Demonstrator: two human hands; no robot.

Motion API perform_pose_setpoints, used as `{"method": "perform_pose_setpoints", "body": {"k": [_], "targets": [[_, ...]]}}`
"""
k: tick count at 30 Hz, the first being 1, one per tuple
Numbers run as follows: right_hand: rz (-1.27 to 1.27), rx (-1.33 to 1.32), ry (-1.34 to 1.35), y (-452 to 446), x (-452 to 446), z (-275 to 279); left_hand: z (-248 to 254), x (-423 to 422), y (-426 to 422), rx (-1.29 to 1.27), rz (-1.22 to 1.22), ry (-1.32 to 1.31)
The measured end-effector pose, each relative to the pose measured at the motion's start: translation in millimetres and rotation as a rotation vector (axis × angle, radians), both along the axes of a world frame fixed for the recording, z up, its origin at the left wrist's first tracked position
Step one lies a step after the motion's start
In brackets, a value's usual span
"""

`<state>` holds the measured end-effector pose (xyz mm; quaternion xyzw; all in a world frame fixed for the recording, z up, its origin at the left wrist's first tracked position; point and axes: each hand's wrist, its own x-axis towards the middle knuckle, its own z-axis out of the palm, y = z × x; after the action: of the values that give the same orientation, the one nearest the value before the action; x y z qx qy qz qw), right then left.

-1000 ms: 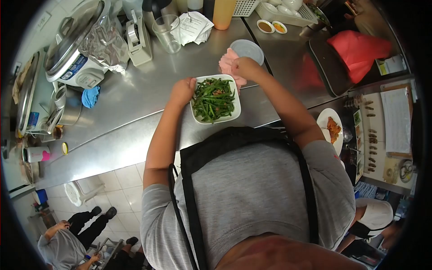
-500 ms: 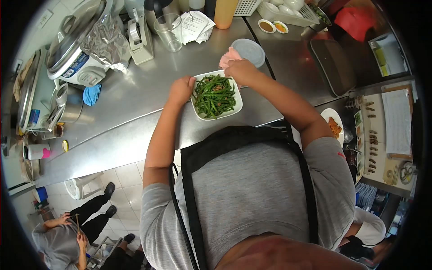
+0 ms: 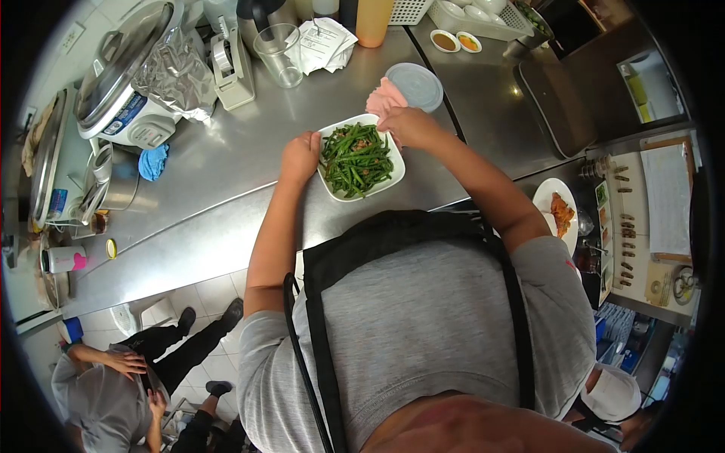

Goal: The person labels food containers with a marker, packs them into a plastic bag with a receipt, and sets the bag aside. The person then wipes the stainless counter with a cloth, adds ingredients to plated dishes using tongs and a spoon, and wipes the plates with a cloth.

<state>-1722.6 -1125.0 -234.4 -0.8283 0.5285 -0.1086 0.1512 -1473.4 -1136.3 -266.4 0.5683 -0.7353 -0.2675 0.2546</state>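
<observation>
A square white dish (image 3: 349, 195) heaped with green beans (image 3: 355, 160) rests on the steel counter (image 3: 204, 200) in front of my body. My left hand (image 3: 301, 155) is closed on the dish's left rim. At the upper right corner of the dish is my right hand (image 3: 408, 127), its fingers pressed together over the rim. A pink cloth (image 3: 385, 97) lies against the fingers of my right hand, partly hidden by them. Just behind it sits a round translucent lid (image 3: 414, 87).
A clear cup (image 3: 280, 64), paper slips (image 3: 325, 45) and a tape dispenser (image 3: 232, 72) stand at the back. A rice cooker (image 3: 136, 113) is at left, two sauce dishes (image 3: 456, 41) at back right, a white plate (image 3: 545, 198) at right. Other people are at lower left and right.
My right hand has moved from the pink cloth down to the dish's upper right corner. The dish has turned slightly. The red item at upper right is gone from view; people in the background have moved.
</observation>
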Motion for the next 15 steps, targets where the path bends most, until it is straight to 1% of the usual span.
{"method": "perform_pose_setpoints", "body": {"k": [2,5,6,8,9,11,12,14,15], "targets": [[0.052,-0.055,0.062,7,-1,8,-2,-1,1,-0.008,0.035,0.002],[0.048,-0.043,0.106,21,1,15,-10,-4,5,-0.006,0.099,-0.001],[0.043,0.055,-0.068,21,-3,11,-12,-4,6,-0.003,0.12,-0.003],[0.029,0.245,-0.417,19,-16,1,-20,-2,9,0.033,0.132,0.114],[-0.055,0.274,-0.477,15,-23,-2,-24,0,10,0.051,0.138,0.172],[-0.22,0.338,-0.596,8,-30,-1,-13,3,11,0.128,0.115,0.205],[-0.183,0.312,-0.53,7,-31,-3,-8,5,12,0.168,0.106,0.22],[-0.107,0.259,-0.401,6,-26,4,5,4,15,0.16,0.083,0.217],[-0.039,0.181,-0.261,5,-22,3,8,3,15,0.154,0.07,0.217]]}}
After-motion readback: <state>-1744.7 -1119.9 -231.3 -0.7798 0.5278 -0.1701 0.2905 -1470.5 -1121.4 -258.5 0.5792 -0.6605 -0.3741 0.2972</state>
